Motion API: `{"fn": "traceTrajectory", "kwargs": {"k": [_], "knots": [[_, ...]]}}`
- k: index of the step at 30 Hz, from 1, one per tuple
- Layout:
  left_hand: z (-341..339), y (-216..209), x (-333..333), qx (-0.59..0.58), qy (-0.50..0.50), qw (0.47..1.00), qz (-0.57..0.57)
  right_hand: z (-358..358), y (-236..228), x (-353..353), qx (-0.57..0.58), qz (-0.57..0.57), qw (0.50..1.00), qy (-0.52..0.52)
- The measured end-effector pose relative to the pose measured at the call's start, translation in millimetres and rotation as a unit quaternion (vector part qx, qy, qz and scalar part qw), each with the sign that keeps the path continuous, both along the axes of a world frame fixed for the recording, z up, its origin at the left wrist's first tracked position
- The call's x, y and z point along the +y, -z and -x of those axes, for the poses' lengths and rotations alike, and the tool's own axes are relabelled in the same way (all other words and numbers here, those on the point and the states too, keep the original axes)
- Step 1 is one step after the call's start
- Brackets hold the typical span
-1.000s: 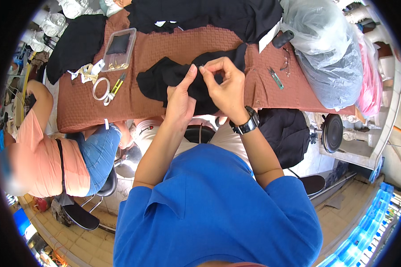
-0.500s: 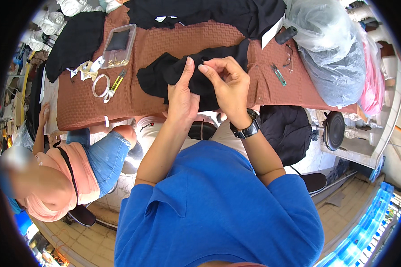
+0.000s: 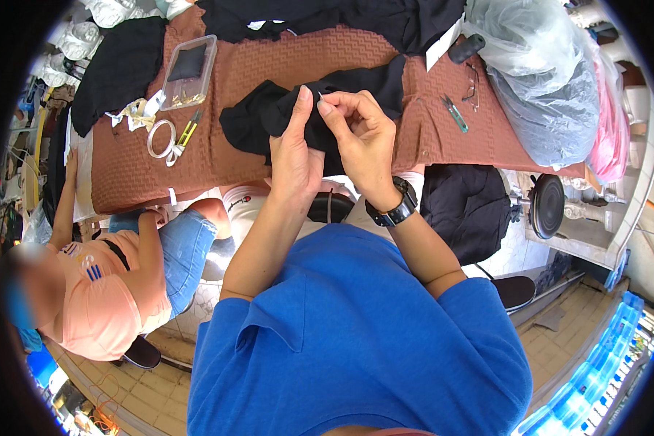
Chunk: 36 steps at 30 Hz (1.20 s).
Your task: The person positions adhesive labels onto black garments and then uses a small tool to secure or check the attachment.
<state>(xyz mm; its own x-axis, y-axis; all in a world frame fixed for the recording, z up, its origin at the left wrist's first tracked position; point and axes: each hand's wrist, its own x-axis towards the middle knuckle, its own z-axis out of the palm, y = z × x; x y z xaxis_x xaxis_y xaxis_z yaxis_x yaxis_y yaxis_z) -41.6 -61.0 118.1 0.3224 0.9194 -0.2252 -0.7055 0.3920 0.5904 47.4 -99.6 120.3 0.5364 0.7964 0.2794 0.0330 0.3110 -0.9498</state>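
A piece of black cloth [image 3: 251, 116] lies bunched on the brown-covered table in front of me. My left hand [image 3: 295, 156] is closed on its near part, thumb upright and fingers behind, with folds of cloth running past the hand. Just to the right, my right hand [image 3: 363, 138] pinches thumb and forefinger together over the cloth. A tiny pale, pointed sliver shows at those fingertips, too small to name for certain. The two thumb tips are close but apart. A dark watch sits on my right wrist.
On the table [image 3: 131, 171] are a clear plastic box [image 3: 205, 81], a white ring of tape [image 3: 160, 138], yellow snips [image 3: 189, 128], green snips [image 3: 455, 115] and glasses [image 3: 474, 87]. Large plastic bags [image 3: 538, 87] stand at right. More black cloth [image 3: 116, 73] lies around. Another person [image 3: 109, 291] sits at left.
My right hand has shifted slightly left, its pinch nearer my left thumb, and a pale sliver now shows there. The seated person has turned and brought a hand to the lap.
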Motion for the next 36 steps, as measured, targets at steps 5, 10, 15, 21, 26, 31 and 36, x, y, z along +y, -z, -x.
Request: {"fn": "traceTrajectory", "kwargs": {"k": [5,10,15,21,26,31,36], "knots": [[-1.0,-1.6,-0.7,0.001,0.003,1.000,-0.003,-0.9,-0.7,-1.3,0.010,0.007,1.000,-0.006],[-1.5,-1.3,-1.6,0.009,-0.001,1.000,-0.005,-0.7,-1.7,-1.7,0.031,0.008,0.999,-0.014],[-1.3,-3.8,-4.0,0.006,0.004,1.000,-0.030,-1.0,-3.3,-2.0,0.041,0.014,0.999,-0.023],[-1.4,-1.5,-3.6,0.011,-0.008,0.999,-0.036,1.1,-0.2,-1.6,0.061,0.018,0.998,-0.030],[-1.9,-0.6,-3.5,0.021,-0.017,0.999,-0.038,2.0,-2.1,-1.2,0.078,0.026,0.996,-0.034],[-1.5,-0.7,-2.3,0.010,-0.017,0.999,-0.039,2.7,-1.0,-1.5,0.075,0.022,0.996,-0.035],[-1.0,-0.7,-2.3,0.021,-0.021,0.999,-0.034,3.0,-0.6,-1.8,0.058,0.014,0.998,-0.036]]}}
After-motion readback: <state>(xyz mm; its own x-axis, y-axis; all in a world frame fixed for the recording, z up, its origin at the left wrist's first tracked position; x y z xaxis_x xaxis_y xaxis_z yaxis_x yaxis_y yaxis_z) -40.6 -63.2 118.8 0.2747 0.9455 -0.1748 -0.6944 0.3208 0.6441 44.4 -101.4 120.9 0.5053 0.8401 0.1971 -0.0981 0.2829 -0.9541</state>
